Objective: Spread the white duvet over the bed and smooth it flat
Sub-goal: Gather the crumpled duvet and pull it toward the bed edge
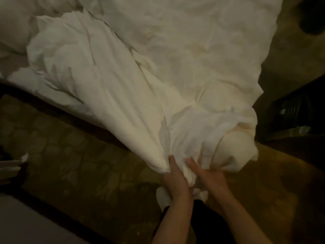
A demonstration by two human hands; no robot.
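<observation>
The white duvet (158,76) is seen lying crumpled across the bed (12,57), with its near corner drawn off the mattress edge and bunched together over the patterned carpet (79,147). That corner is gripped by both hands, side by side and nearly touching. The left hand (175,180) is closed round a gathered fold, its thumb laid up along the cloth. The right hand (209,176) is curled into the bundle just beside it, the fingers largely buried in fabric. The corner appears to be held this way so that the whole cover can be pulled or shaken out from one end; this is a judgement, not a thing shown. A thick ridge of folds is left running from the hands toward the far left, where a pillow (15,23) is partly visible. Much smoothing is judged to remain. A white-socked foot (162,196) is seen on the carpet below the left wrist.
</observation>
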